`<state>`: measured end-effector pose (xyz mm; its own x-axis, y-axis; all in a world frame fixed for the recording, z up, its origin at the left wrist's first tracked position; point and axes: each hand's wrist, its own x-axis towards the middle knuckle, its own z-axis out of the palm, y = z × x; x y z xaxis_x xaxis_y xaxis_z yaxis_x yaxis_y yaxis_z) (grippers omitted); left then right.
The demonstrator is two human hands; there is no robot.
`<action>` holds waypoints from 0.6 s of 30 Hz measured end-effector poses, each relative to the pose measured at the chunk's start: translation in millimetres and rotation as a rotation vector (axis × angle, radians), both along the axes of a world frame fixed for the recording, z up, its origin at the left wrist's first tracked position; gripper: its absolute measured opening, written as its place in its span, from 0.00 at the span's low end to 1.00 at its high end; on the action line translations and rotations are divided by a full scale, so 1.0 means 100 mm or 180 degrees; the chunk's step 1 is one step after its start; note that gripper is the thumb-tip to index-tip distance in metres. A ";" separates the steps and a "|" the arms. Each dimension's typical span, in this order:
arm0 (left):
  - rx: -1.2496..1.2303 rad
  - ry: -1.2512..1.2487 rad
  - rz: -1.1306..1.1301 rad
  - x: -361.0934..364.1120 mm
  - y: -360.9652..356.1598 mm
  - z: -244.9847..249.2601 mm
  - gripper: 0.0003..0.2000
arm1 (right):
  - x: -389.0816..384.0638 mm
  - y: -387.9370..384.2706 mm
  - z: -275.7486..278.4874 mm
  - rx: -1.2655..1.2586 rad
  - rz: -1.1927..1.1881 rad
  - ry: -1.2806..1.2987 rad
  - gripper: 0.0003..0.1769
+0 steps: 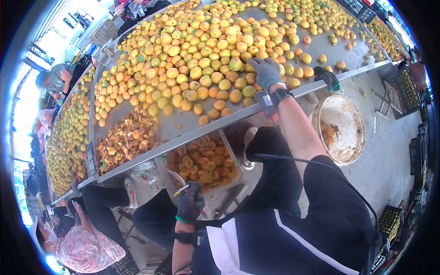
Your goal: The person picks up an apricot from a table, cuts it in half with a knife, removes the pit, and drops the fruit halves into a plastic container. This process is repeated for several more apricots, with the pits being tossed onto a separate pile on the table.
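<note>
Okay, right hand point(267, 73) is palm-down on the apricots point(197, 59) piled at the near edge of the desk point(192, 133). Fingers curl over one fruit, but I can't tell if the grip has closed. Left hand point(190, 201) is low by the lap, grip tight on a knife point(176, 178), I'd say to keep the blade clear of the reach. Tub point(201, 162) of cut halves sits under the edge.

1 head camera looks down, near the table point(183, 124), edges seemingly warped.
</note>
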<state>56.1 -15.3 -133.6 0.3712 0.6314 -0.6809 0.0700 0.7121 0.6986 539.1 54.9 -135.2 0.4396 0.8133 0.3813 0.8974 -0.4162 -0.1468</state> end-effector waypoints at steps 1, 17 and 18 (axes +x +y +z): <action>-0.0040 0.0078 0.0008 0.00 -0.03 -0.02 0.05 | 0.01 0.03 -0.05 -0.0097 -0.0215 -0.0186 0.27; 0.0339 -0.0009 0.0296 0.01 0.06 0.18 0.09 | -1.19 -0.10 0.73 0.1669 0.2299 0.5164 0.32; 0.0539 0.0246 0.0158 0.04 0.14 0.34 0.09 | -1.45 -0.15 0.73 0.1544 0.2690 0.5376 0.32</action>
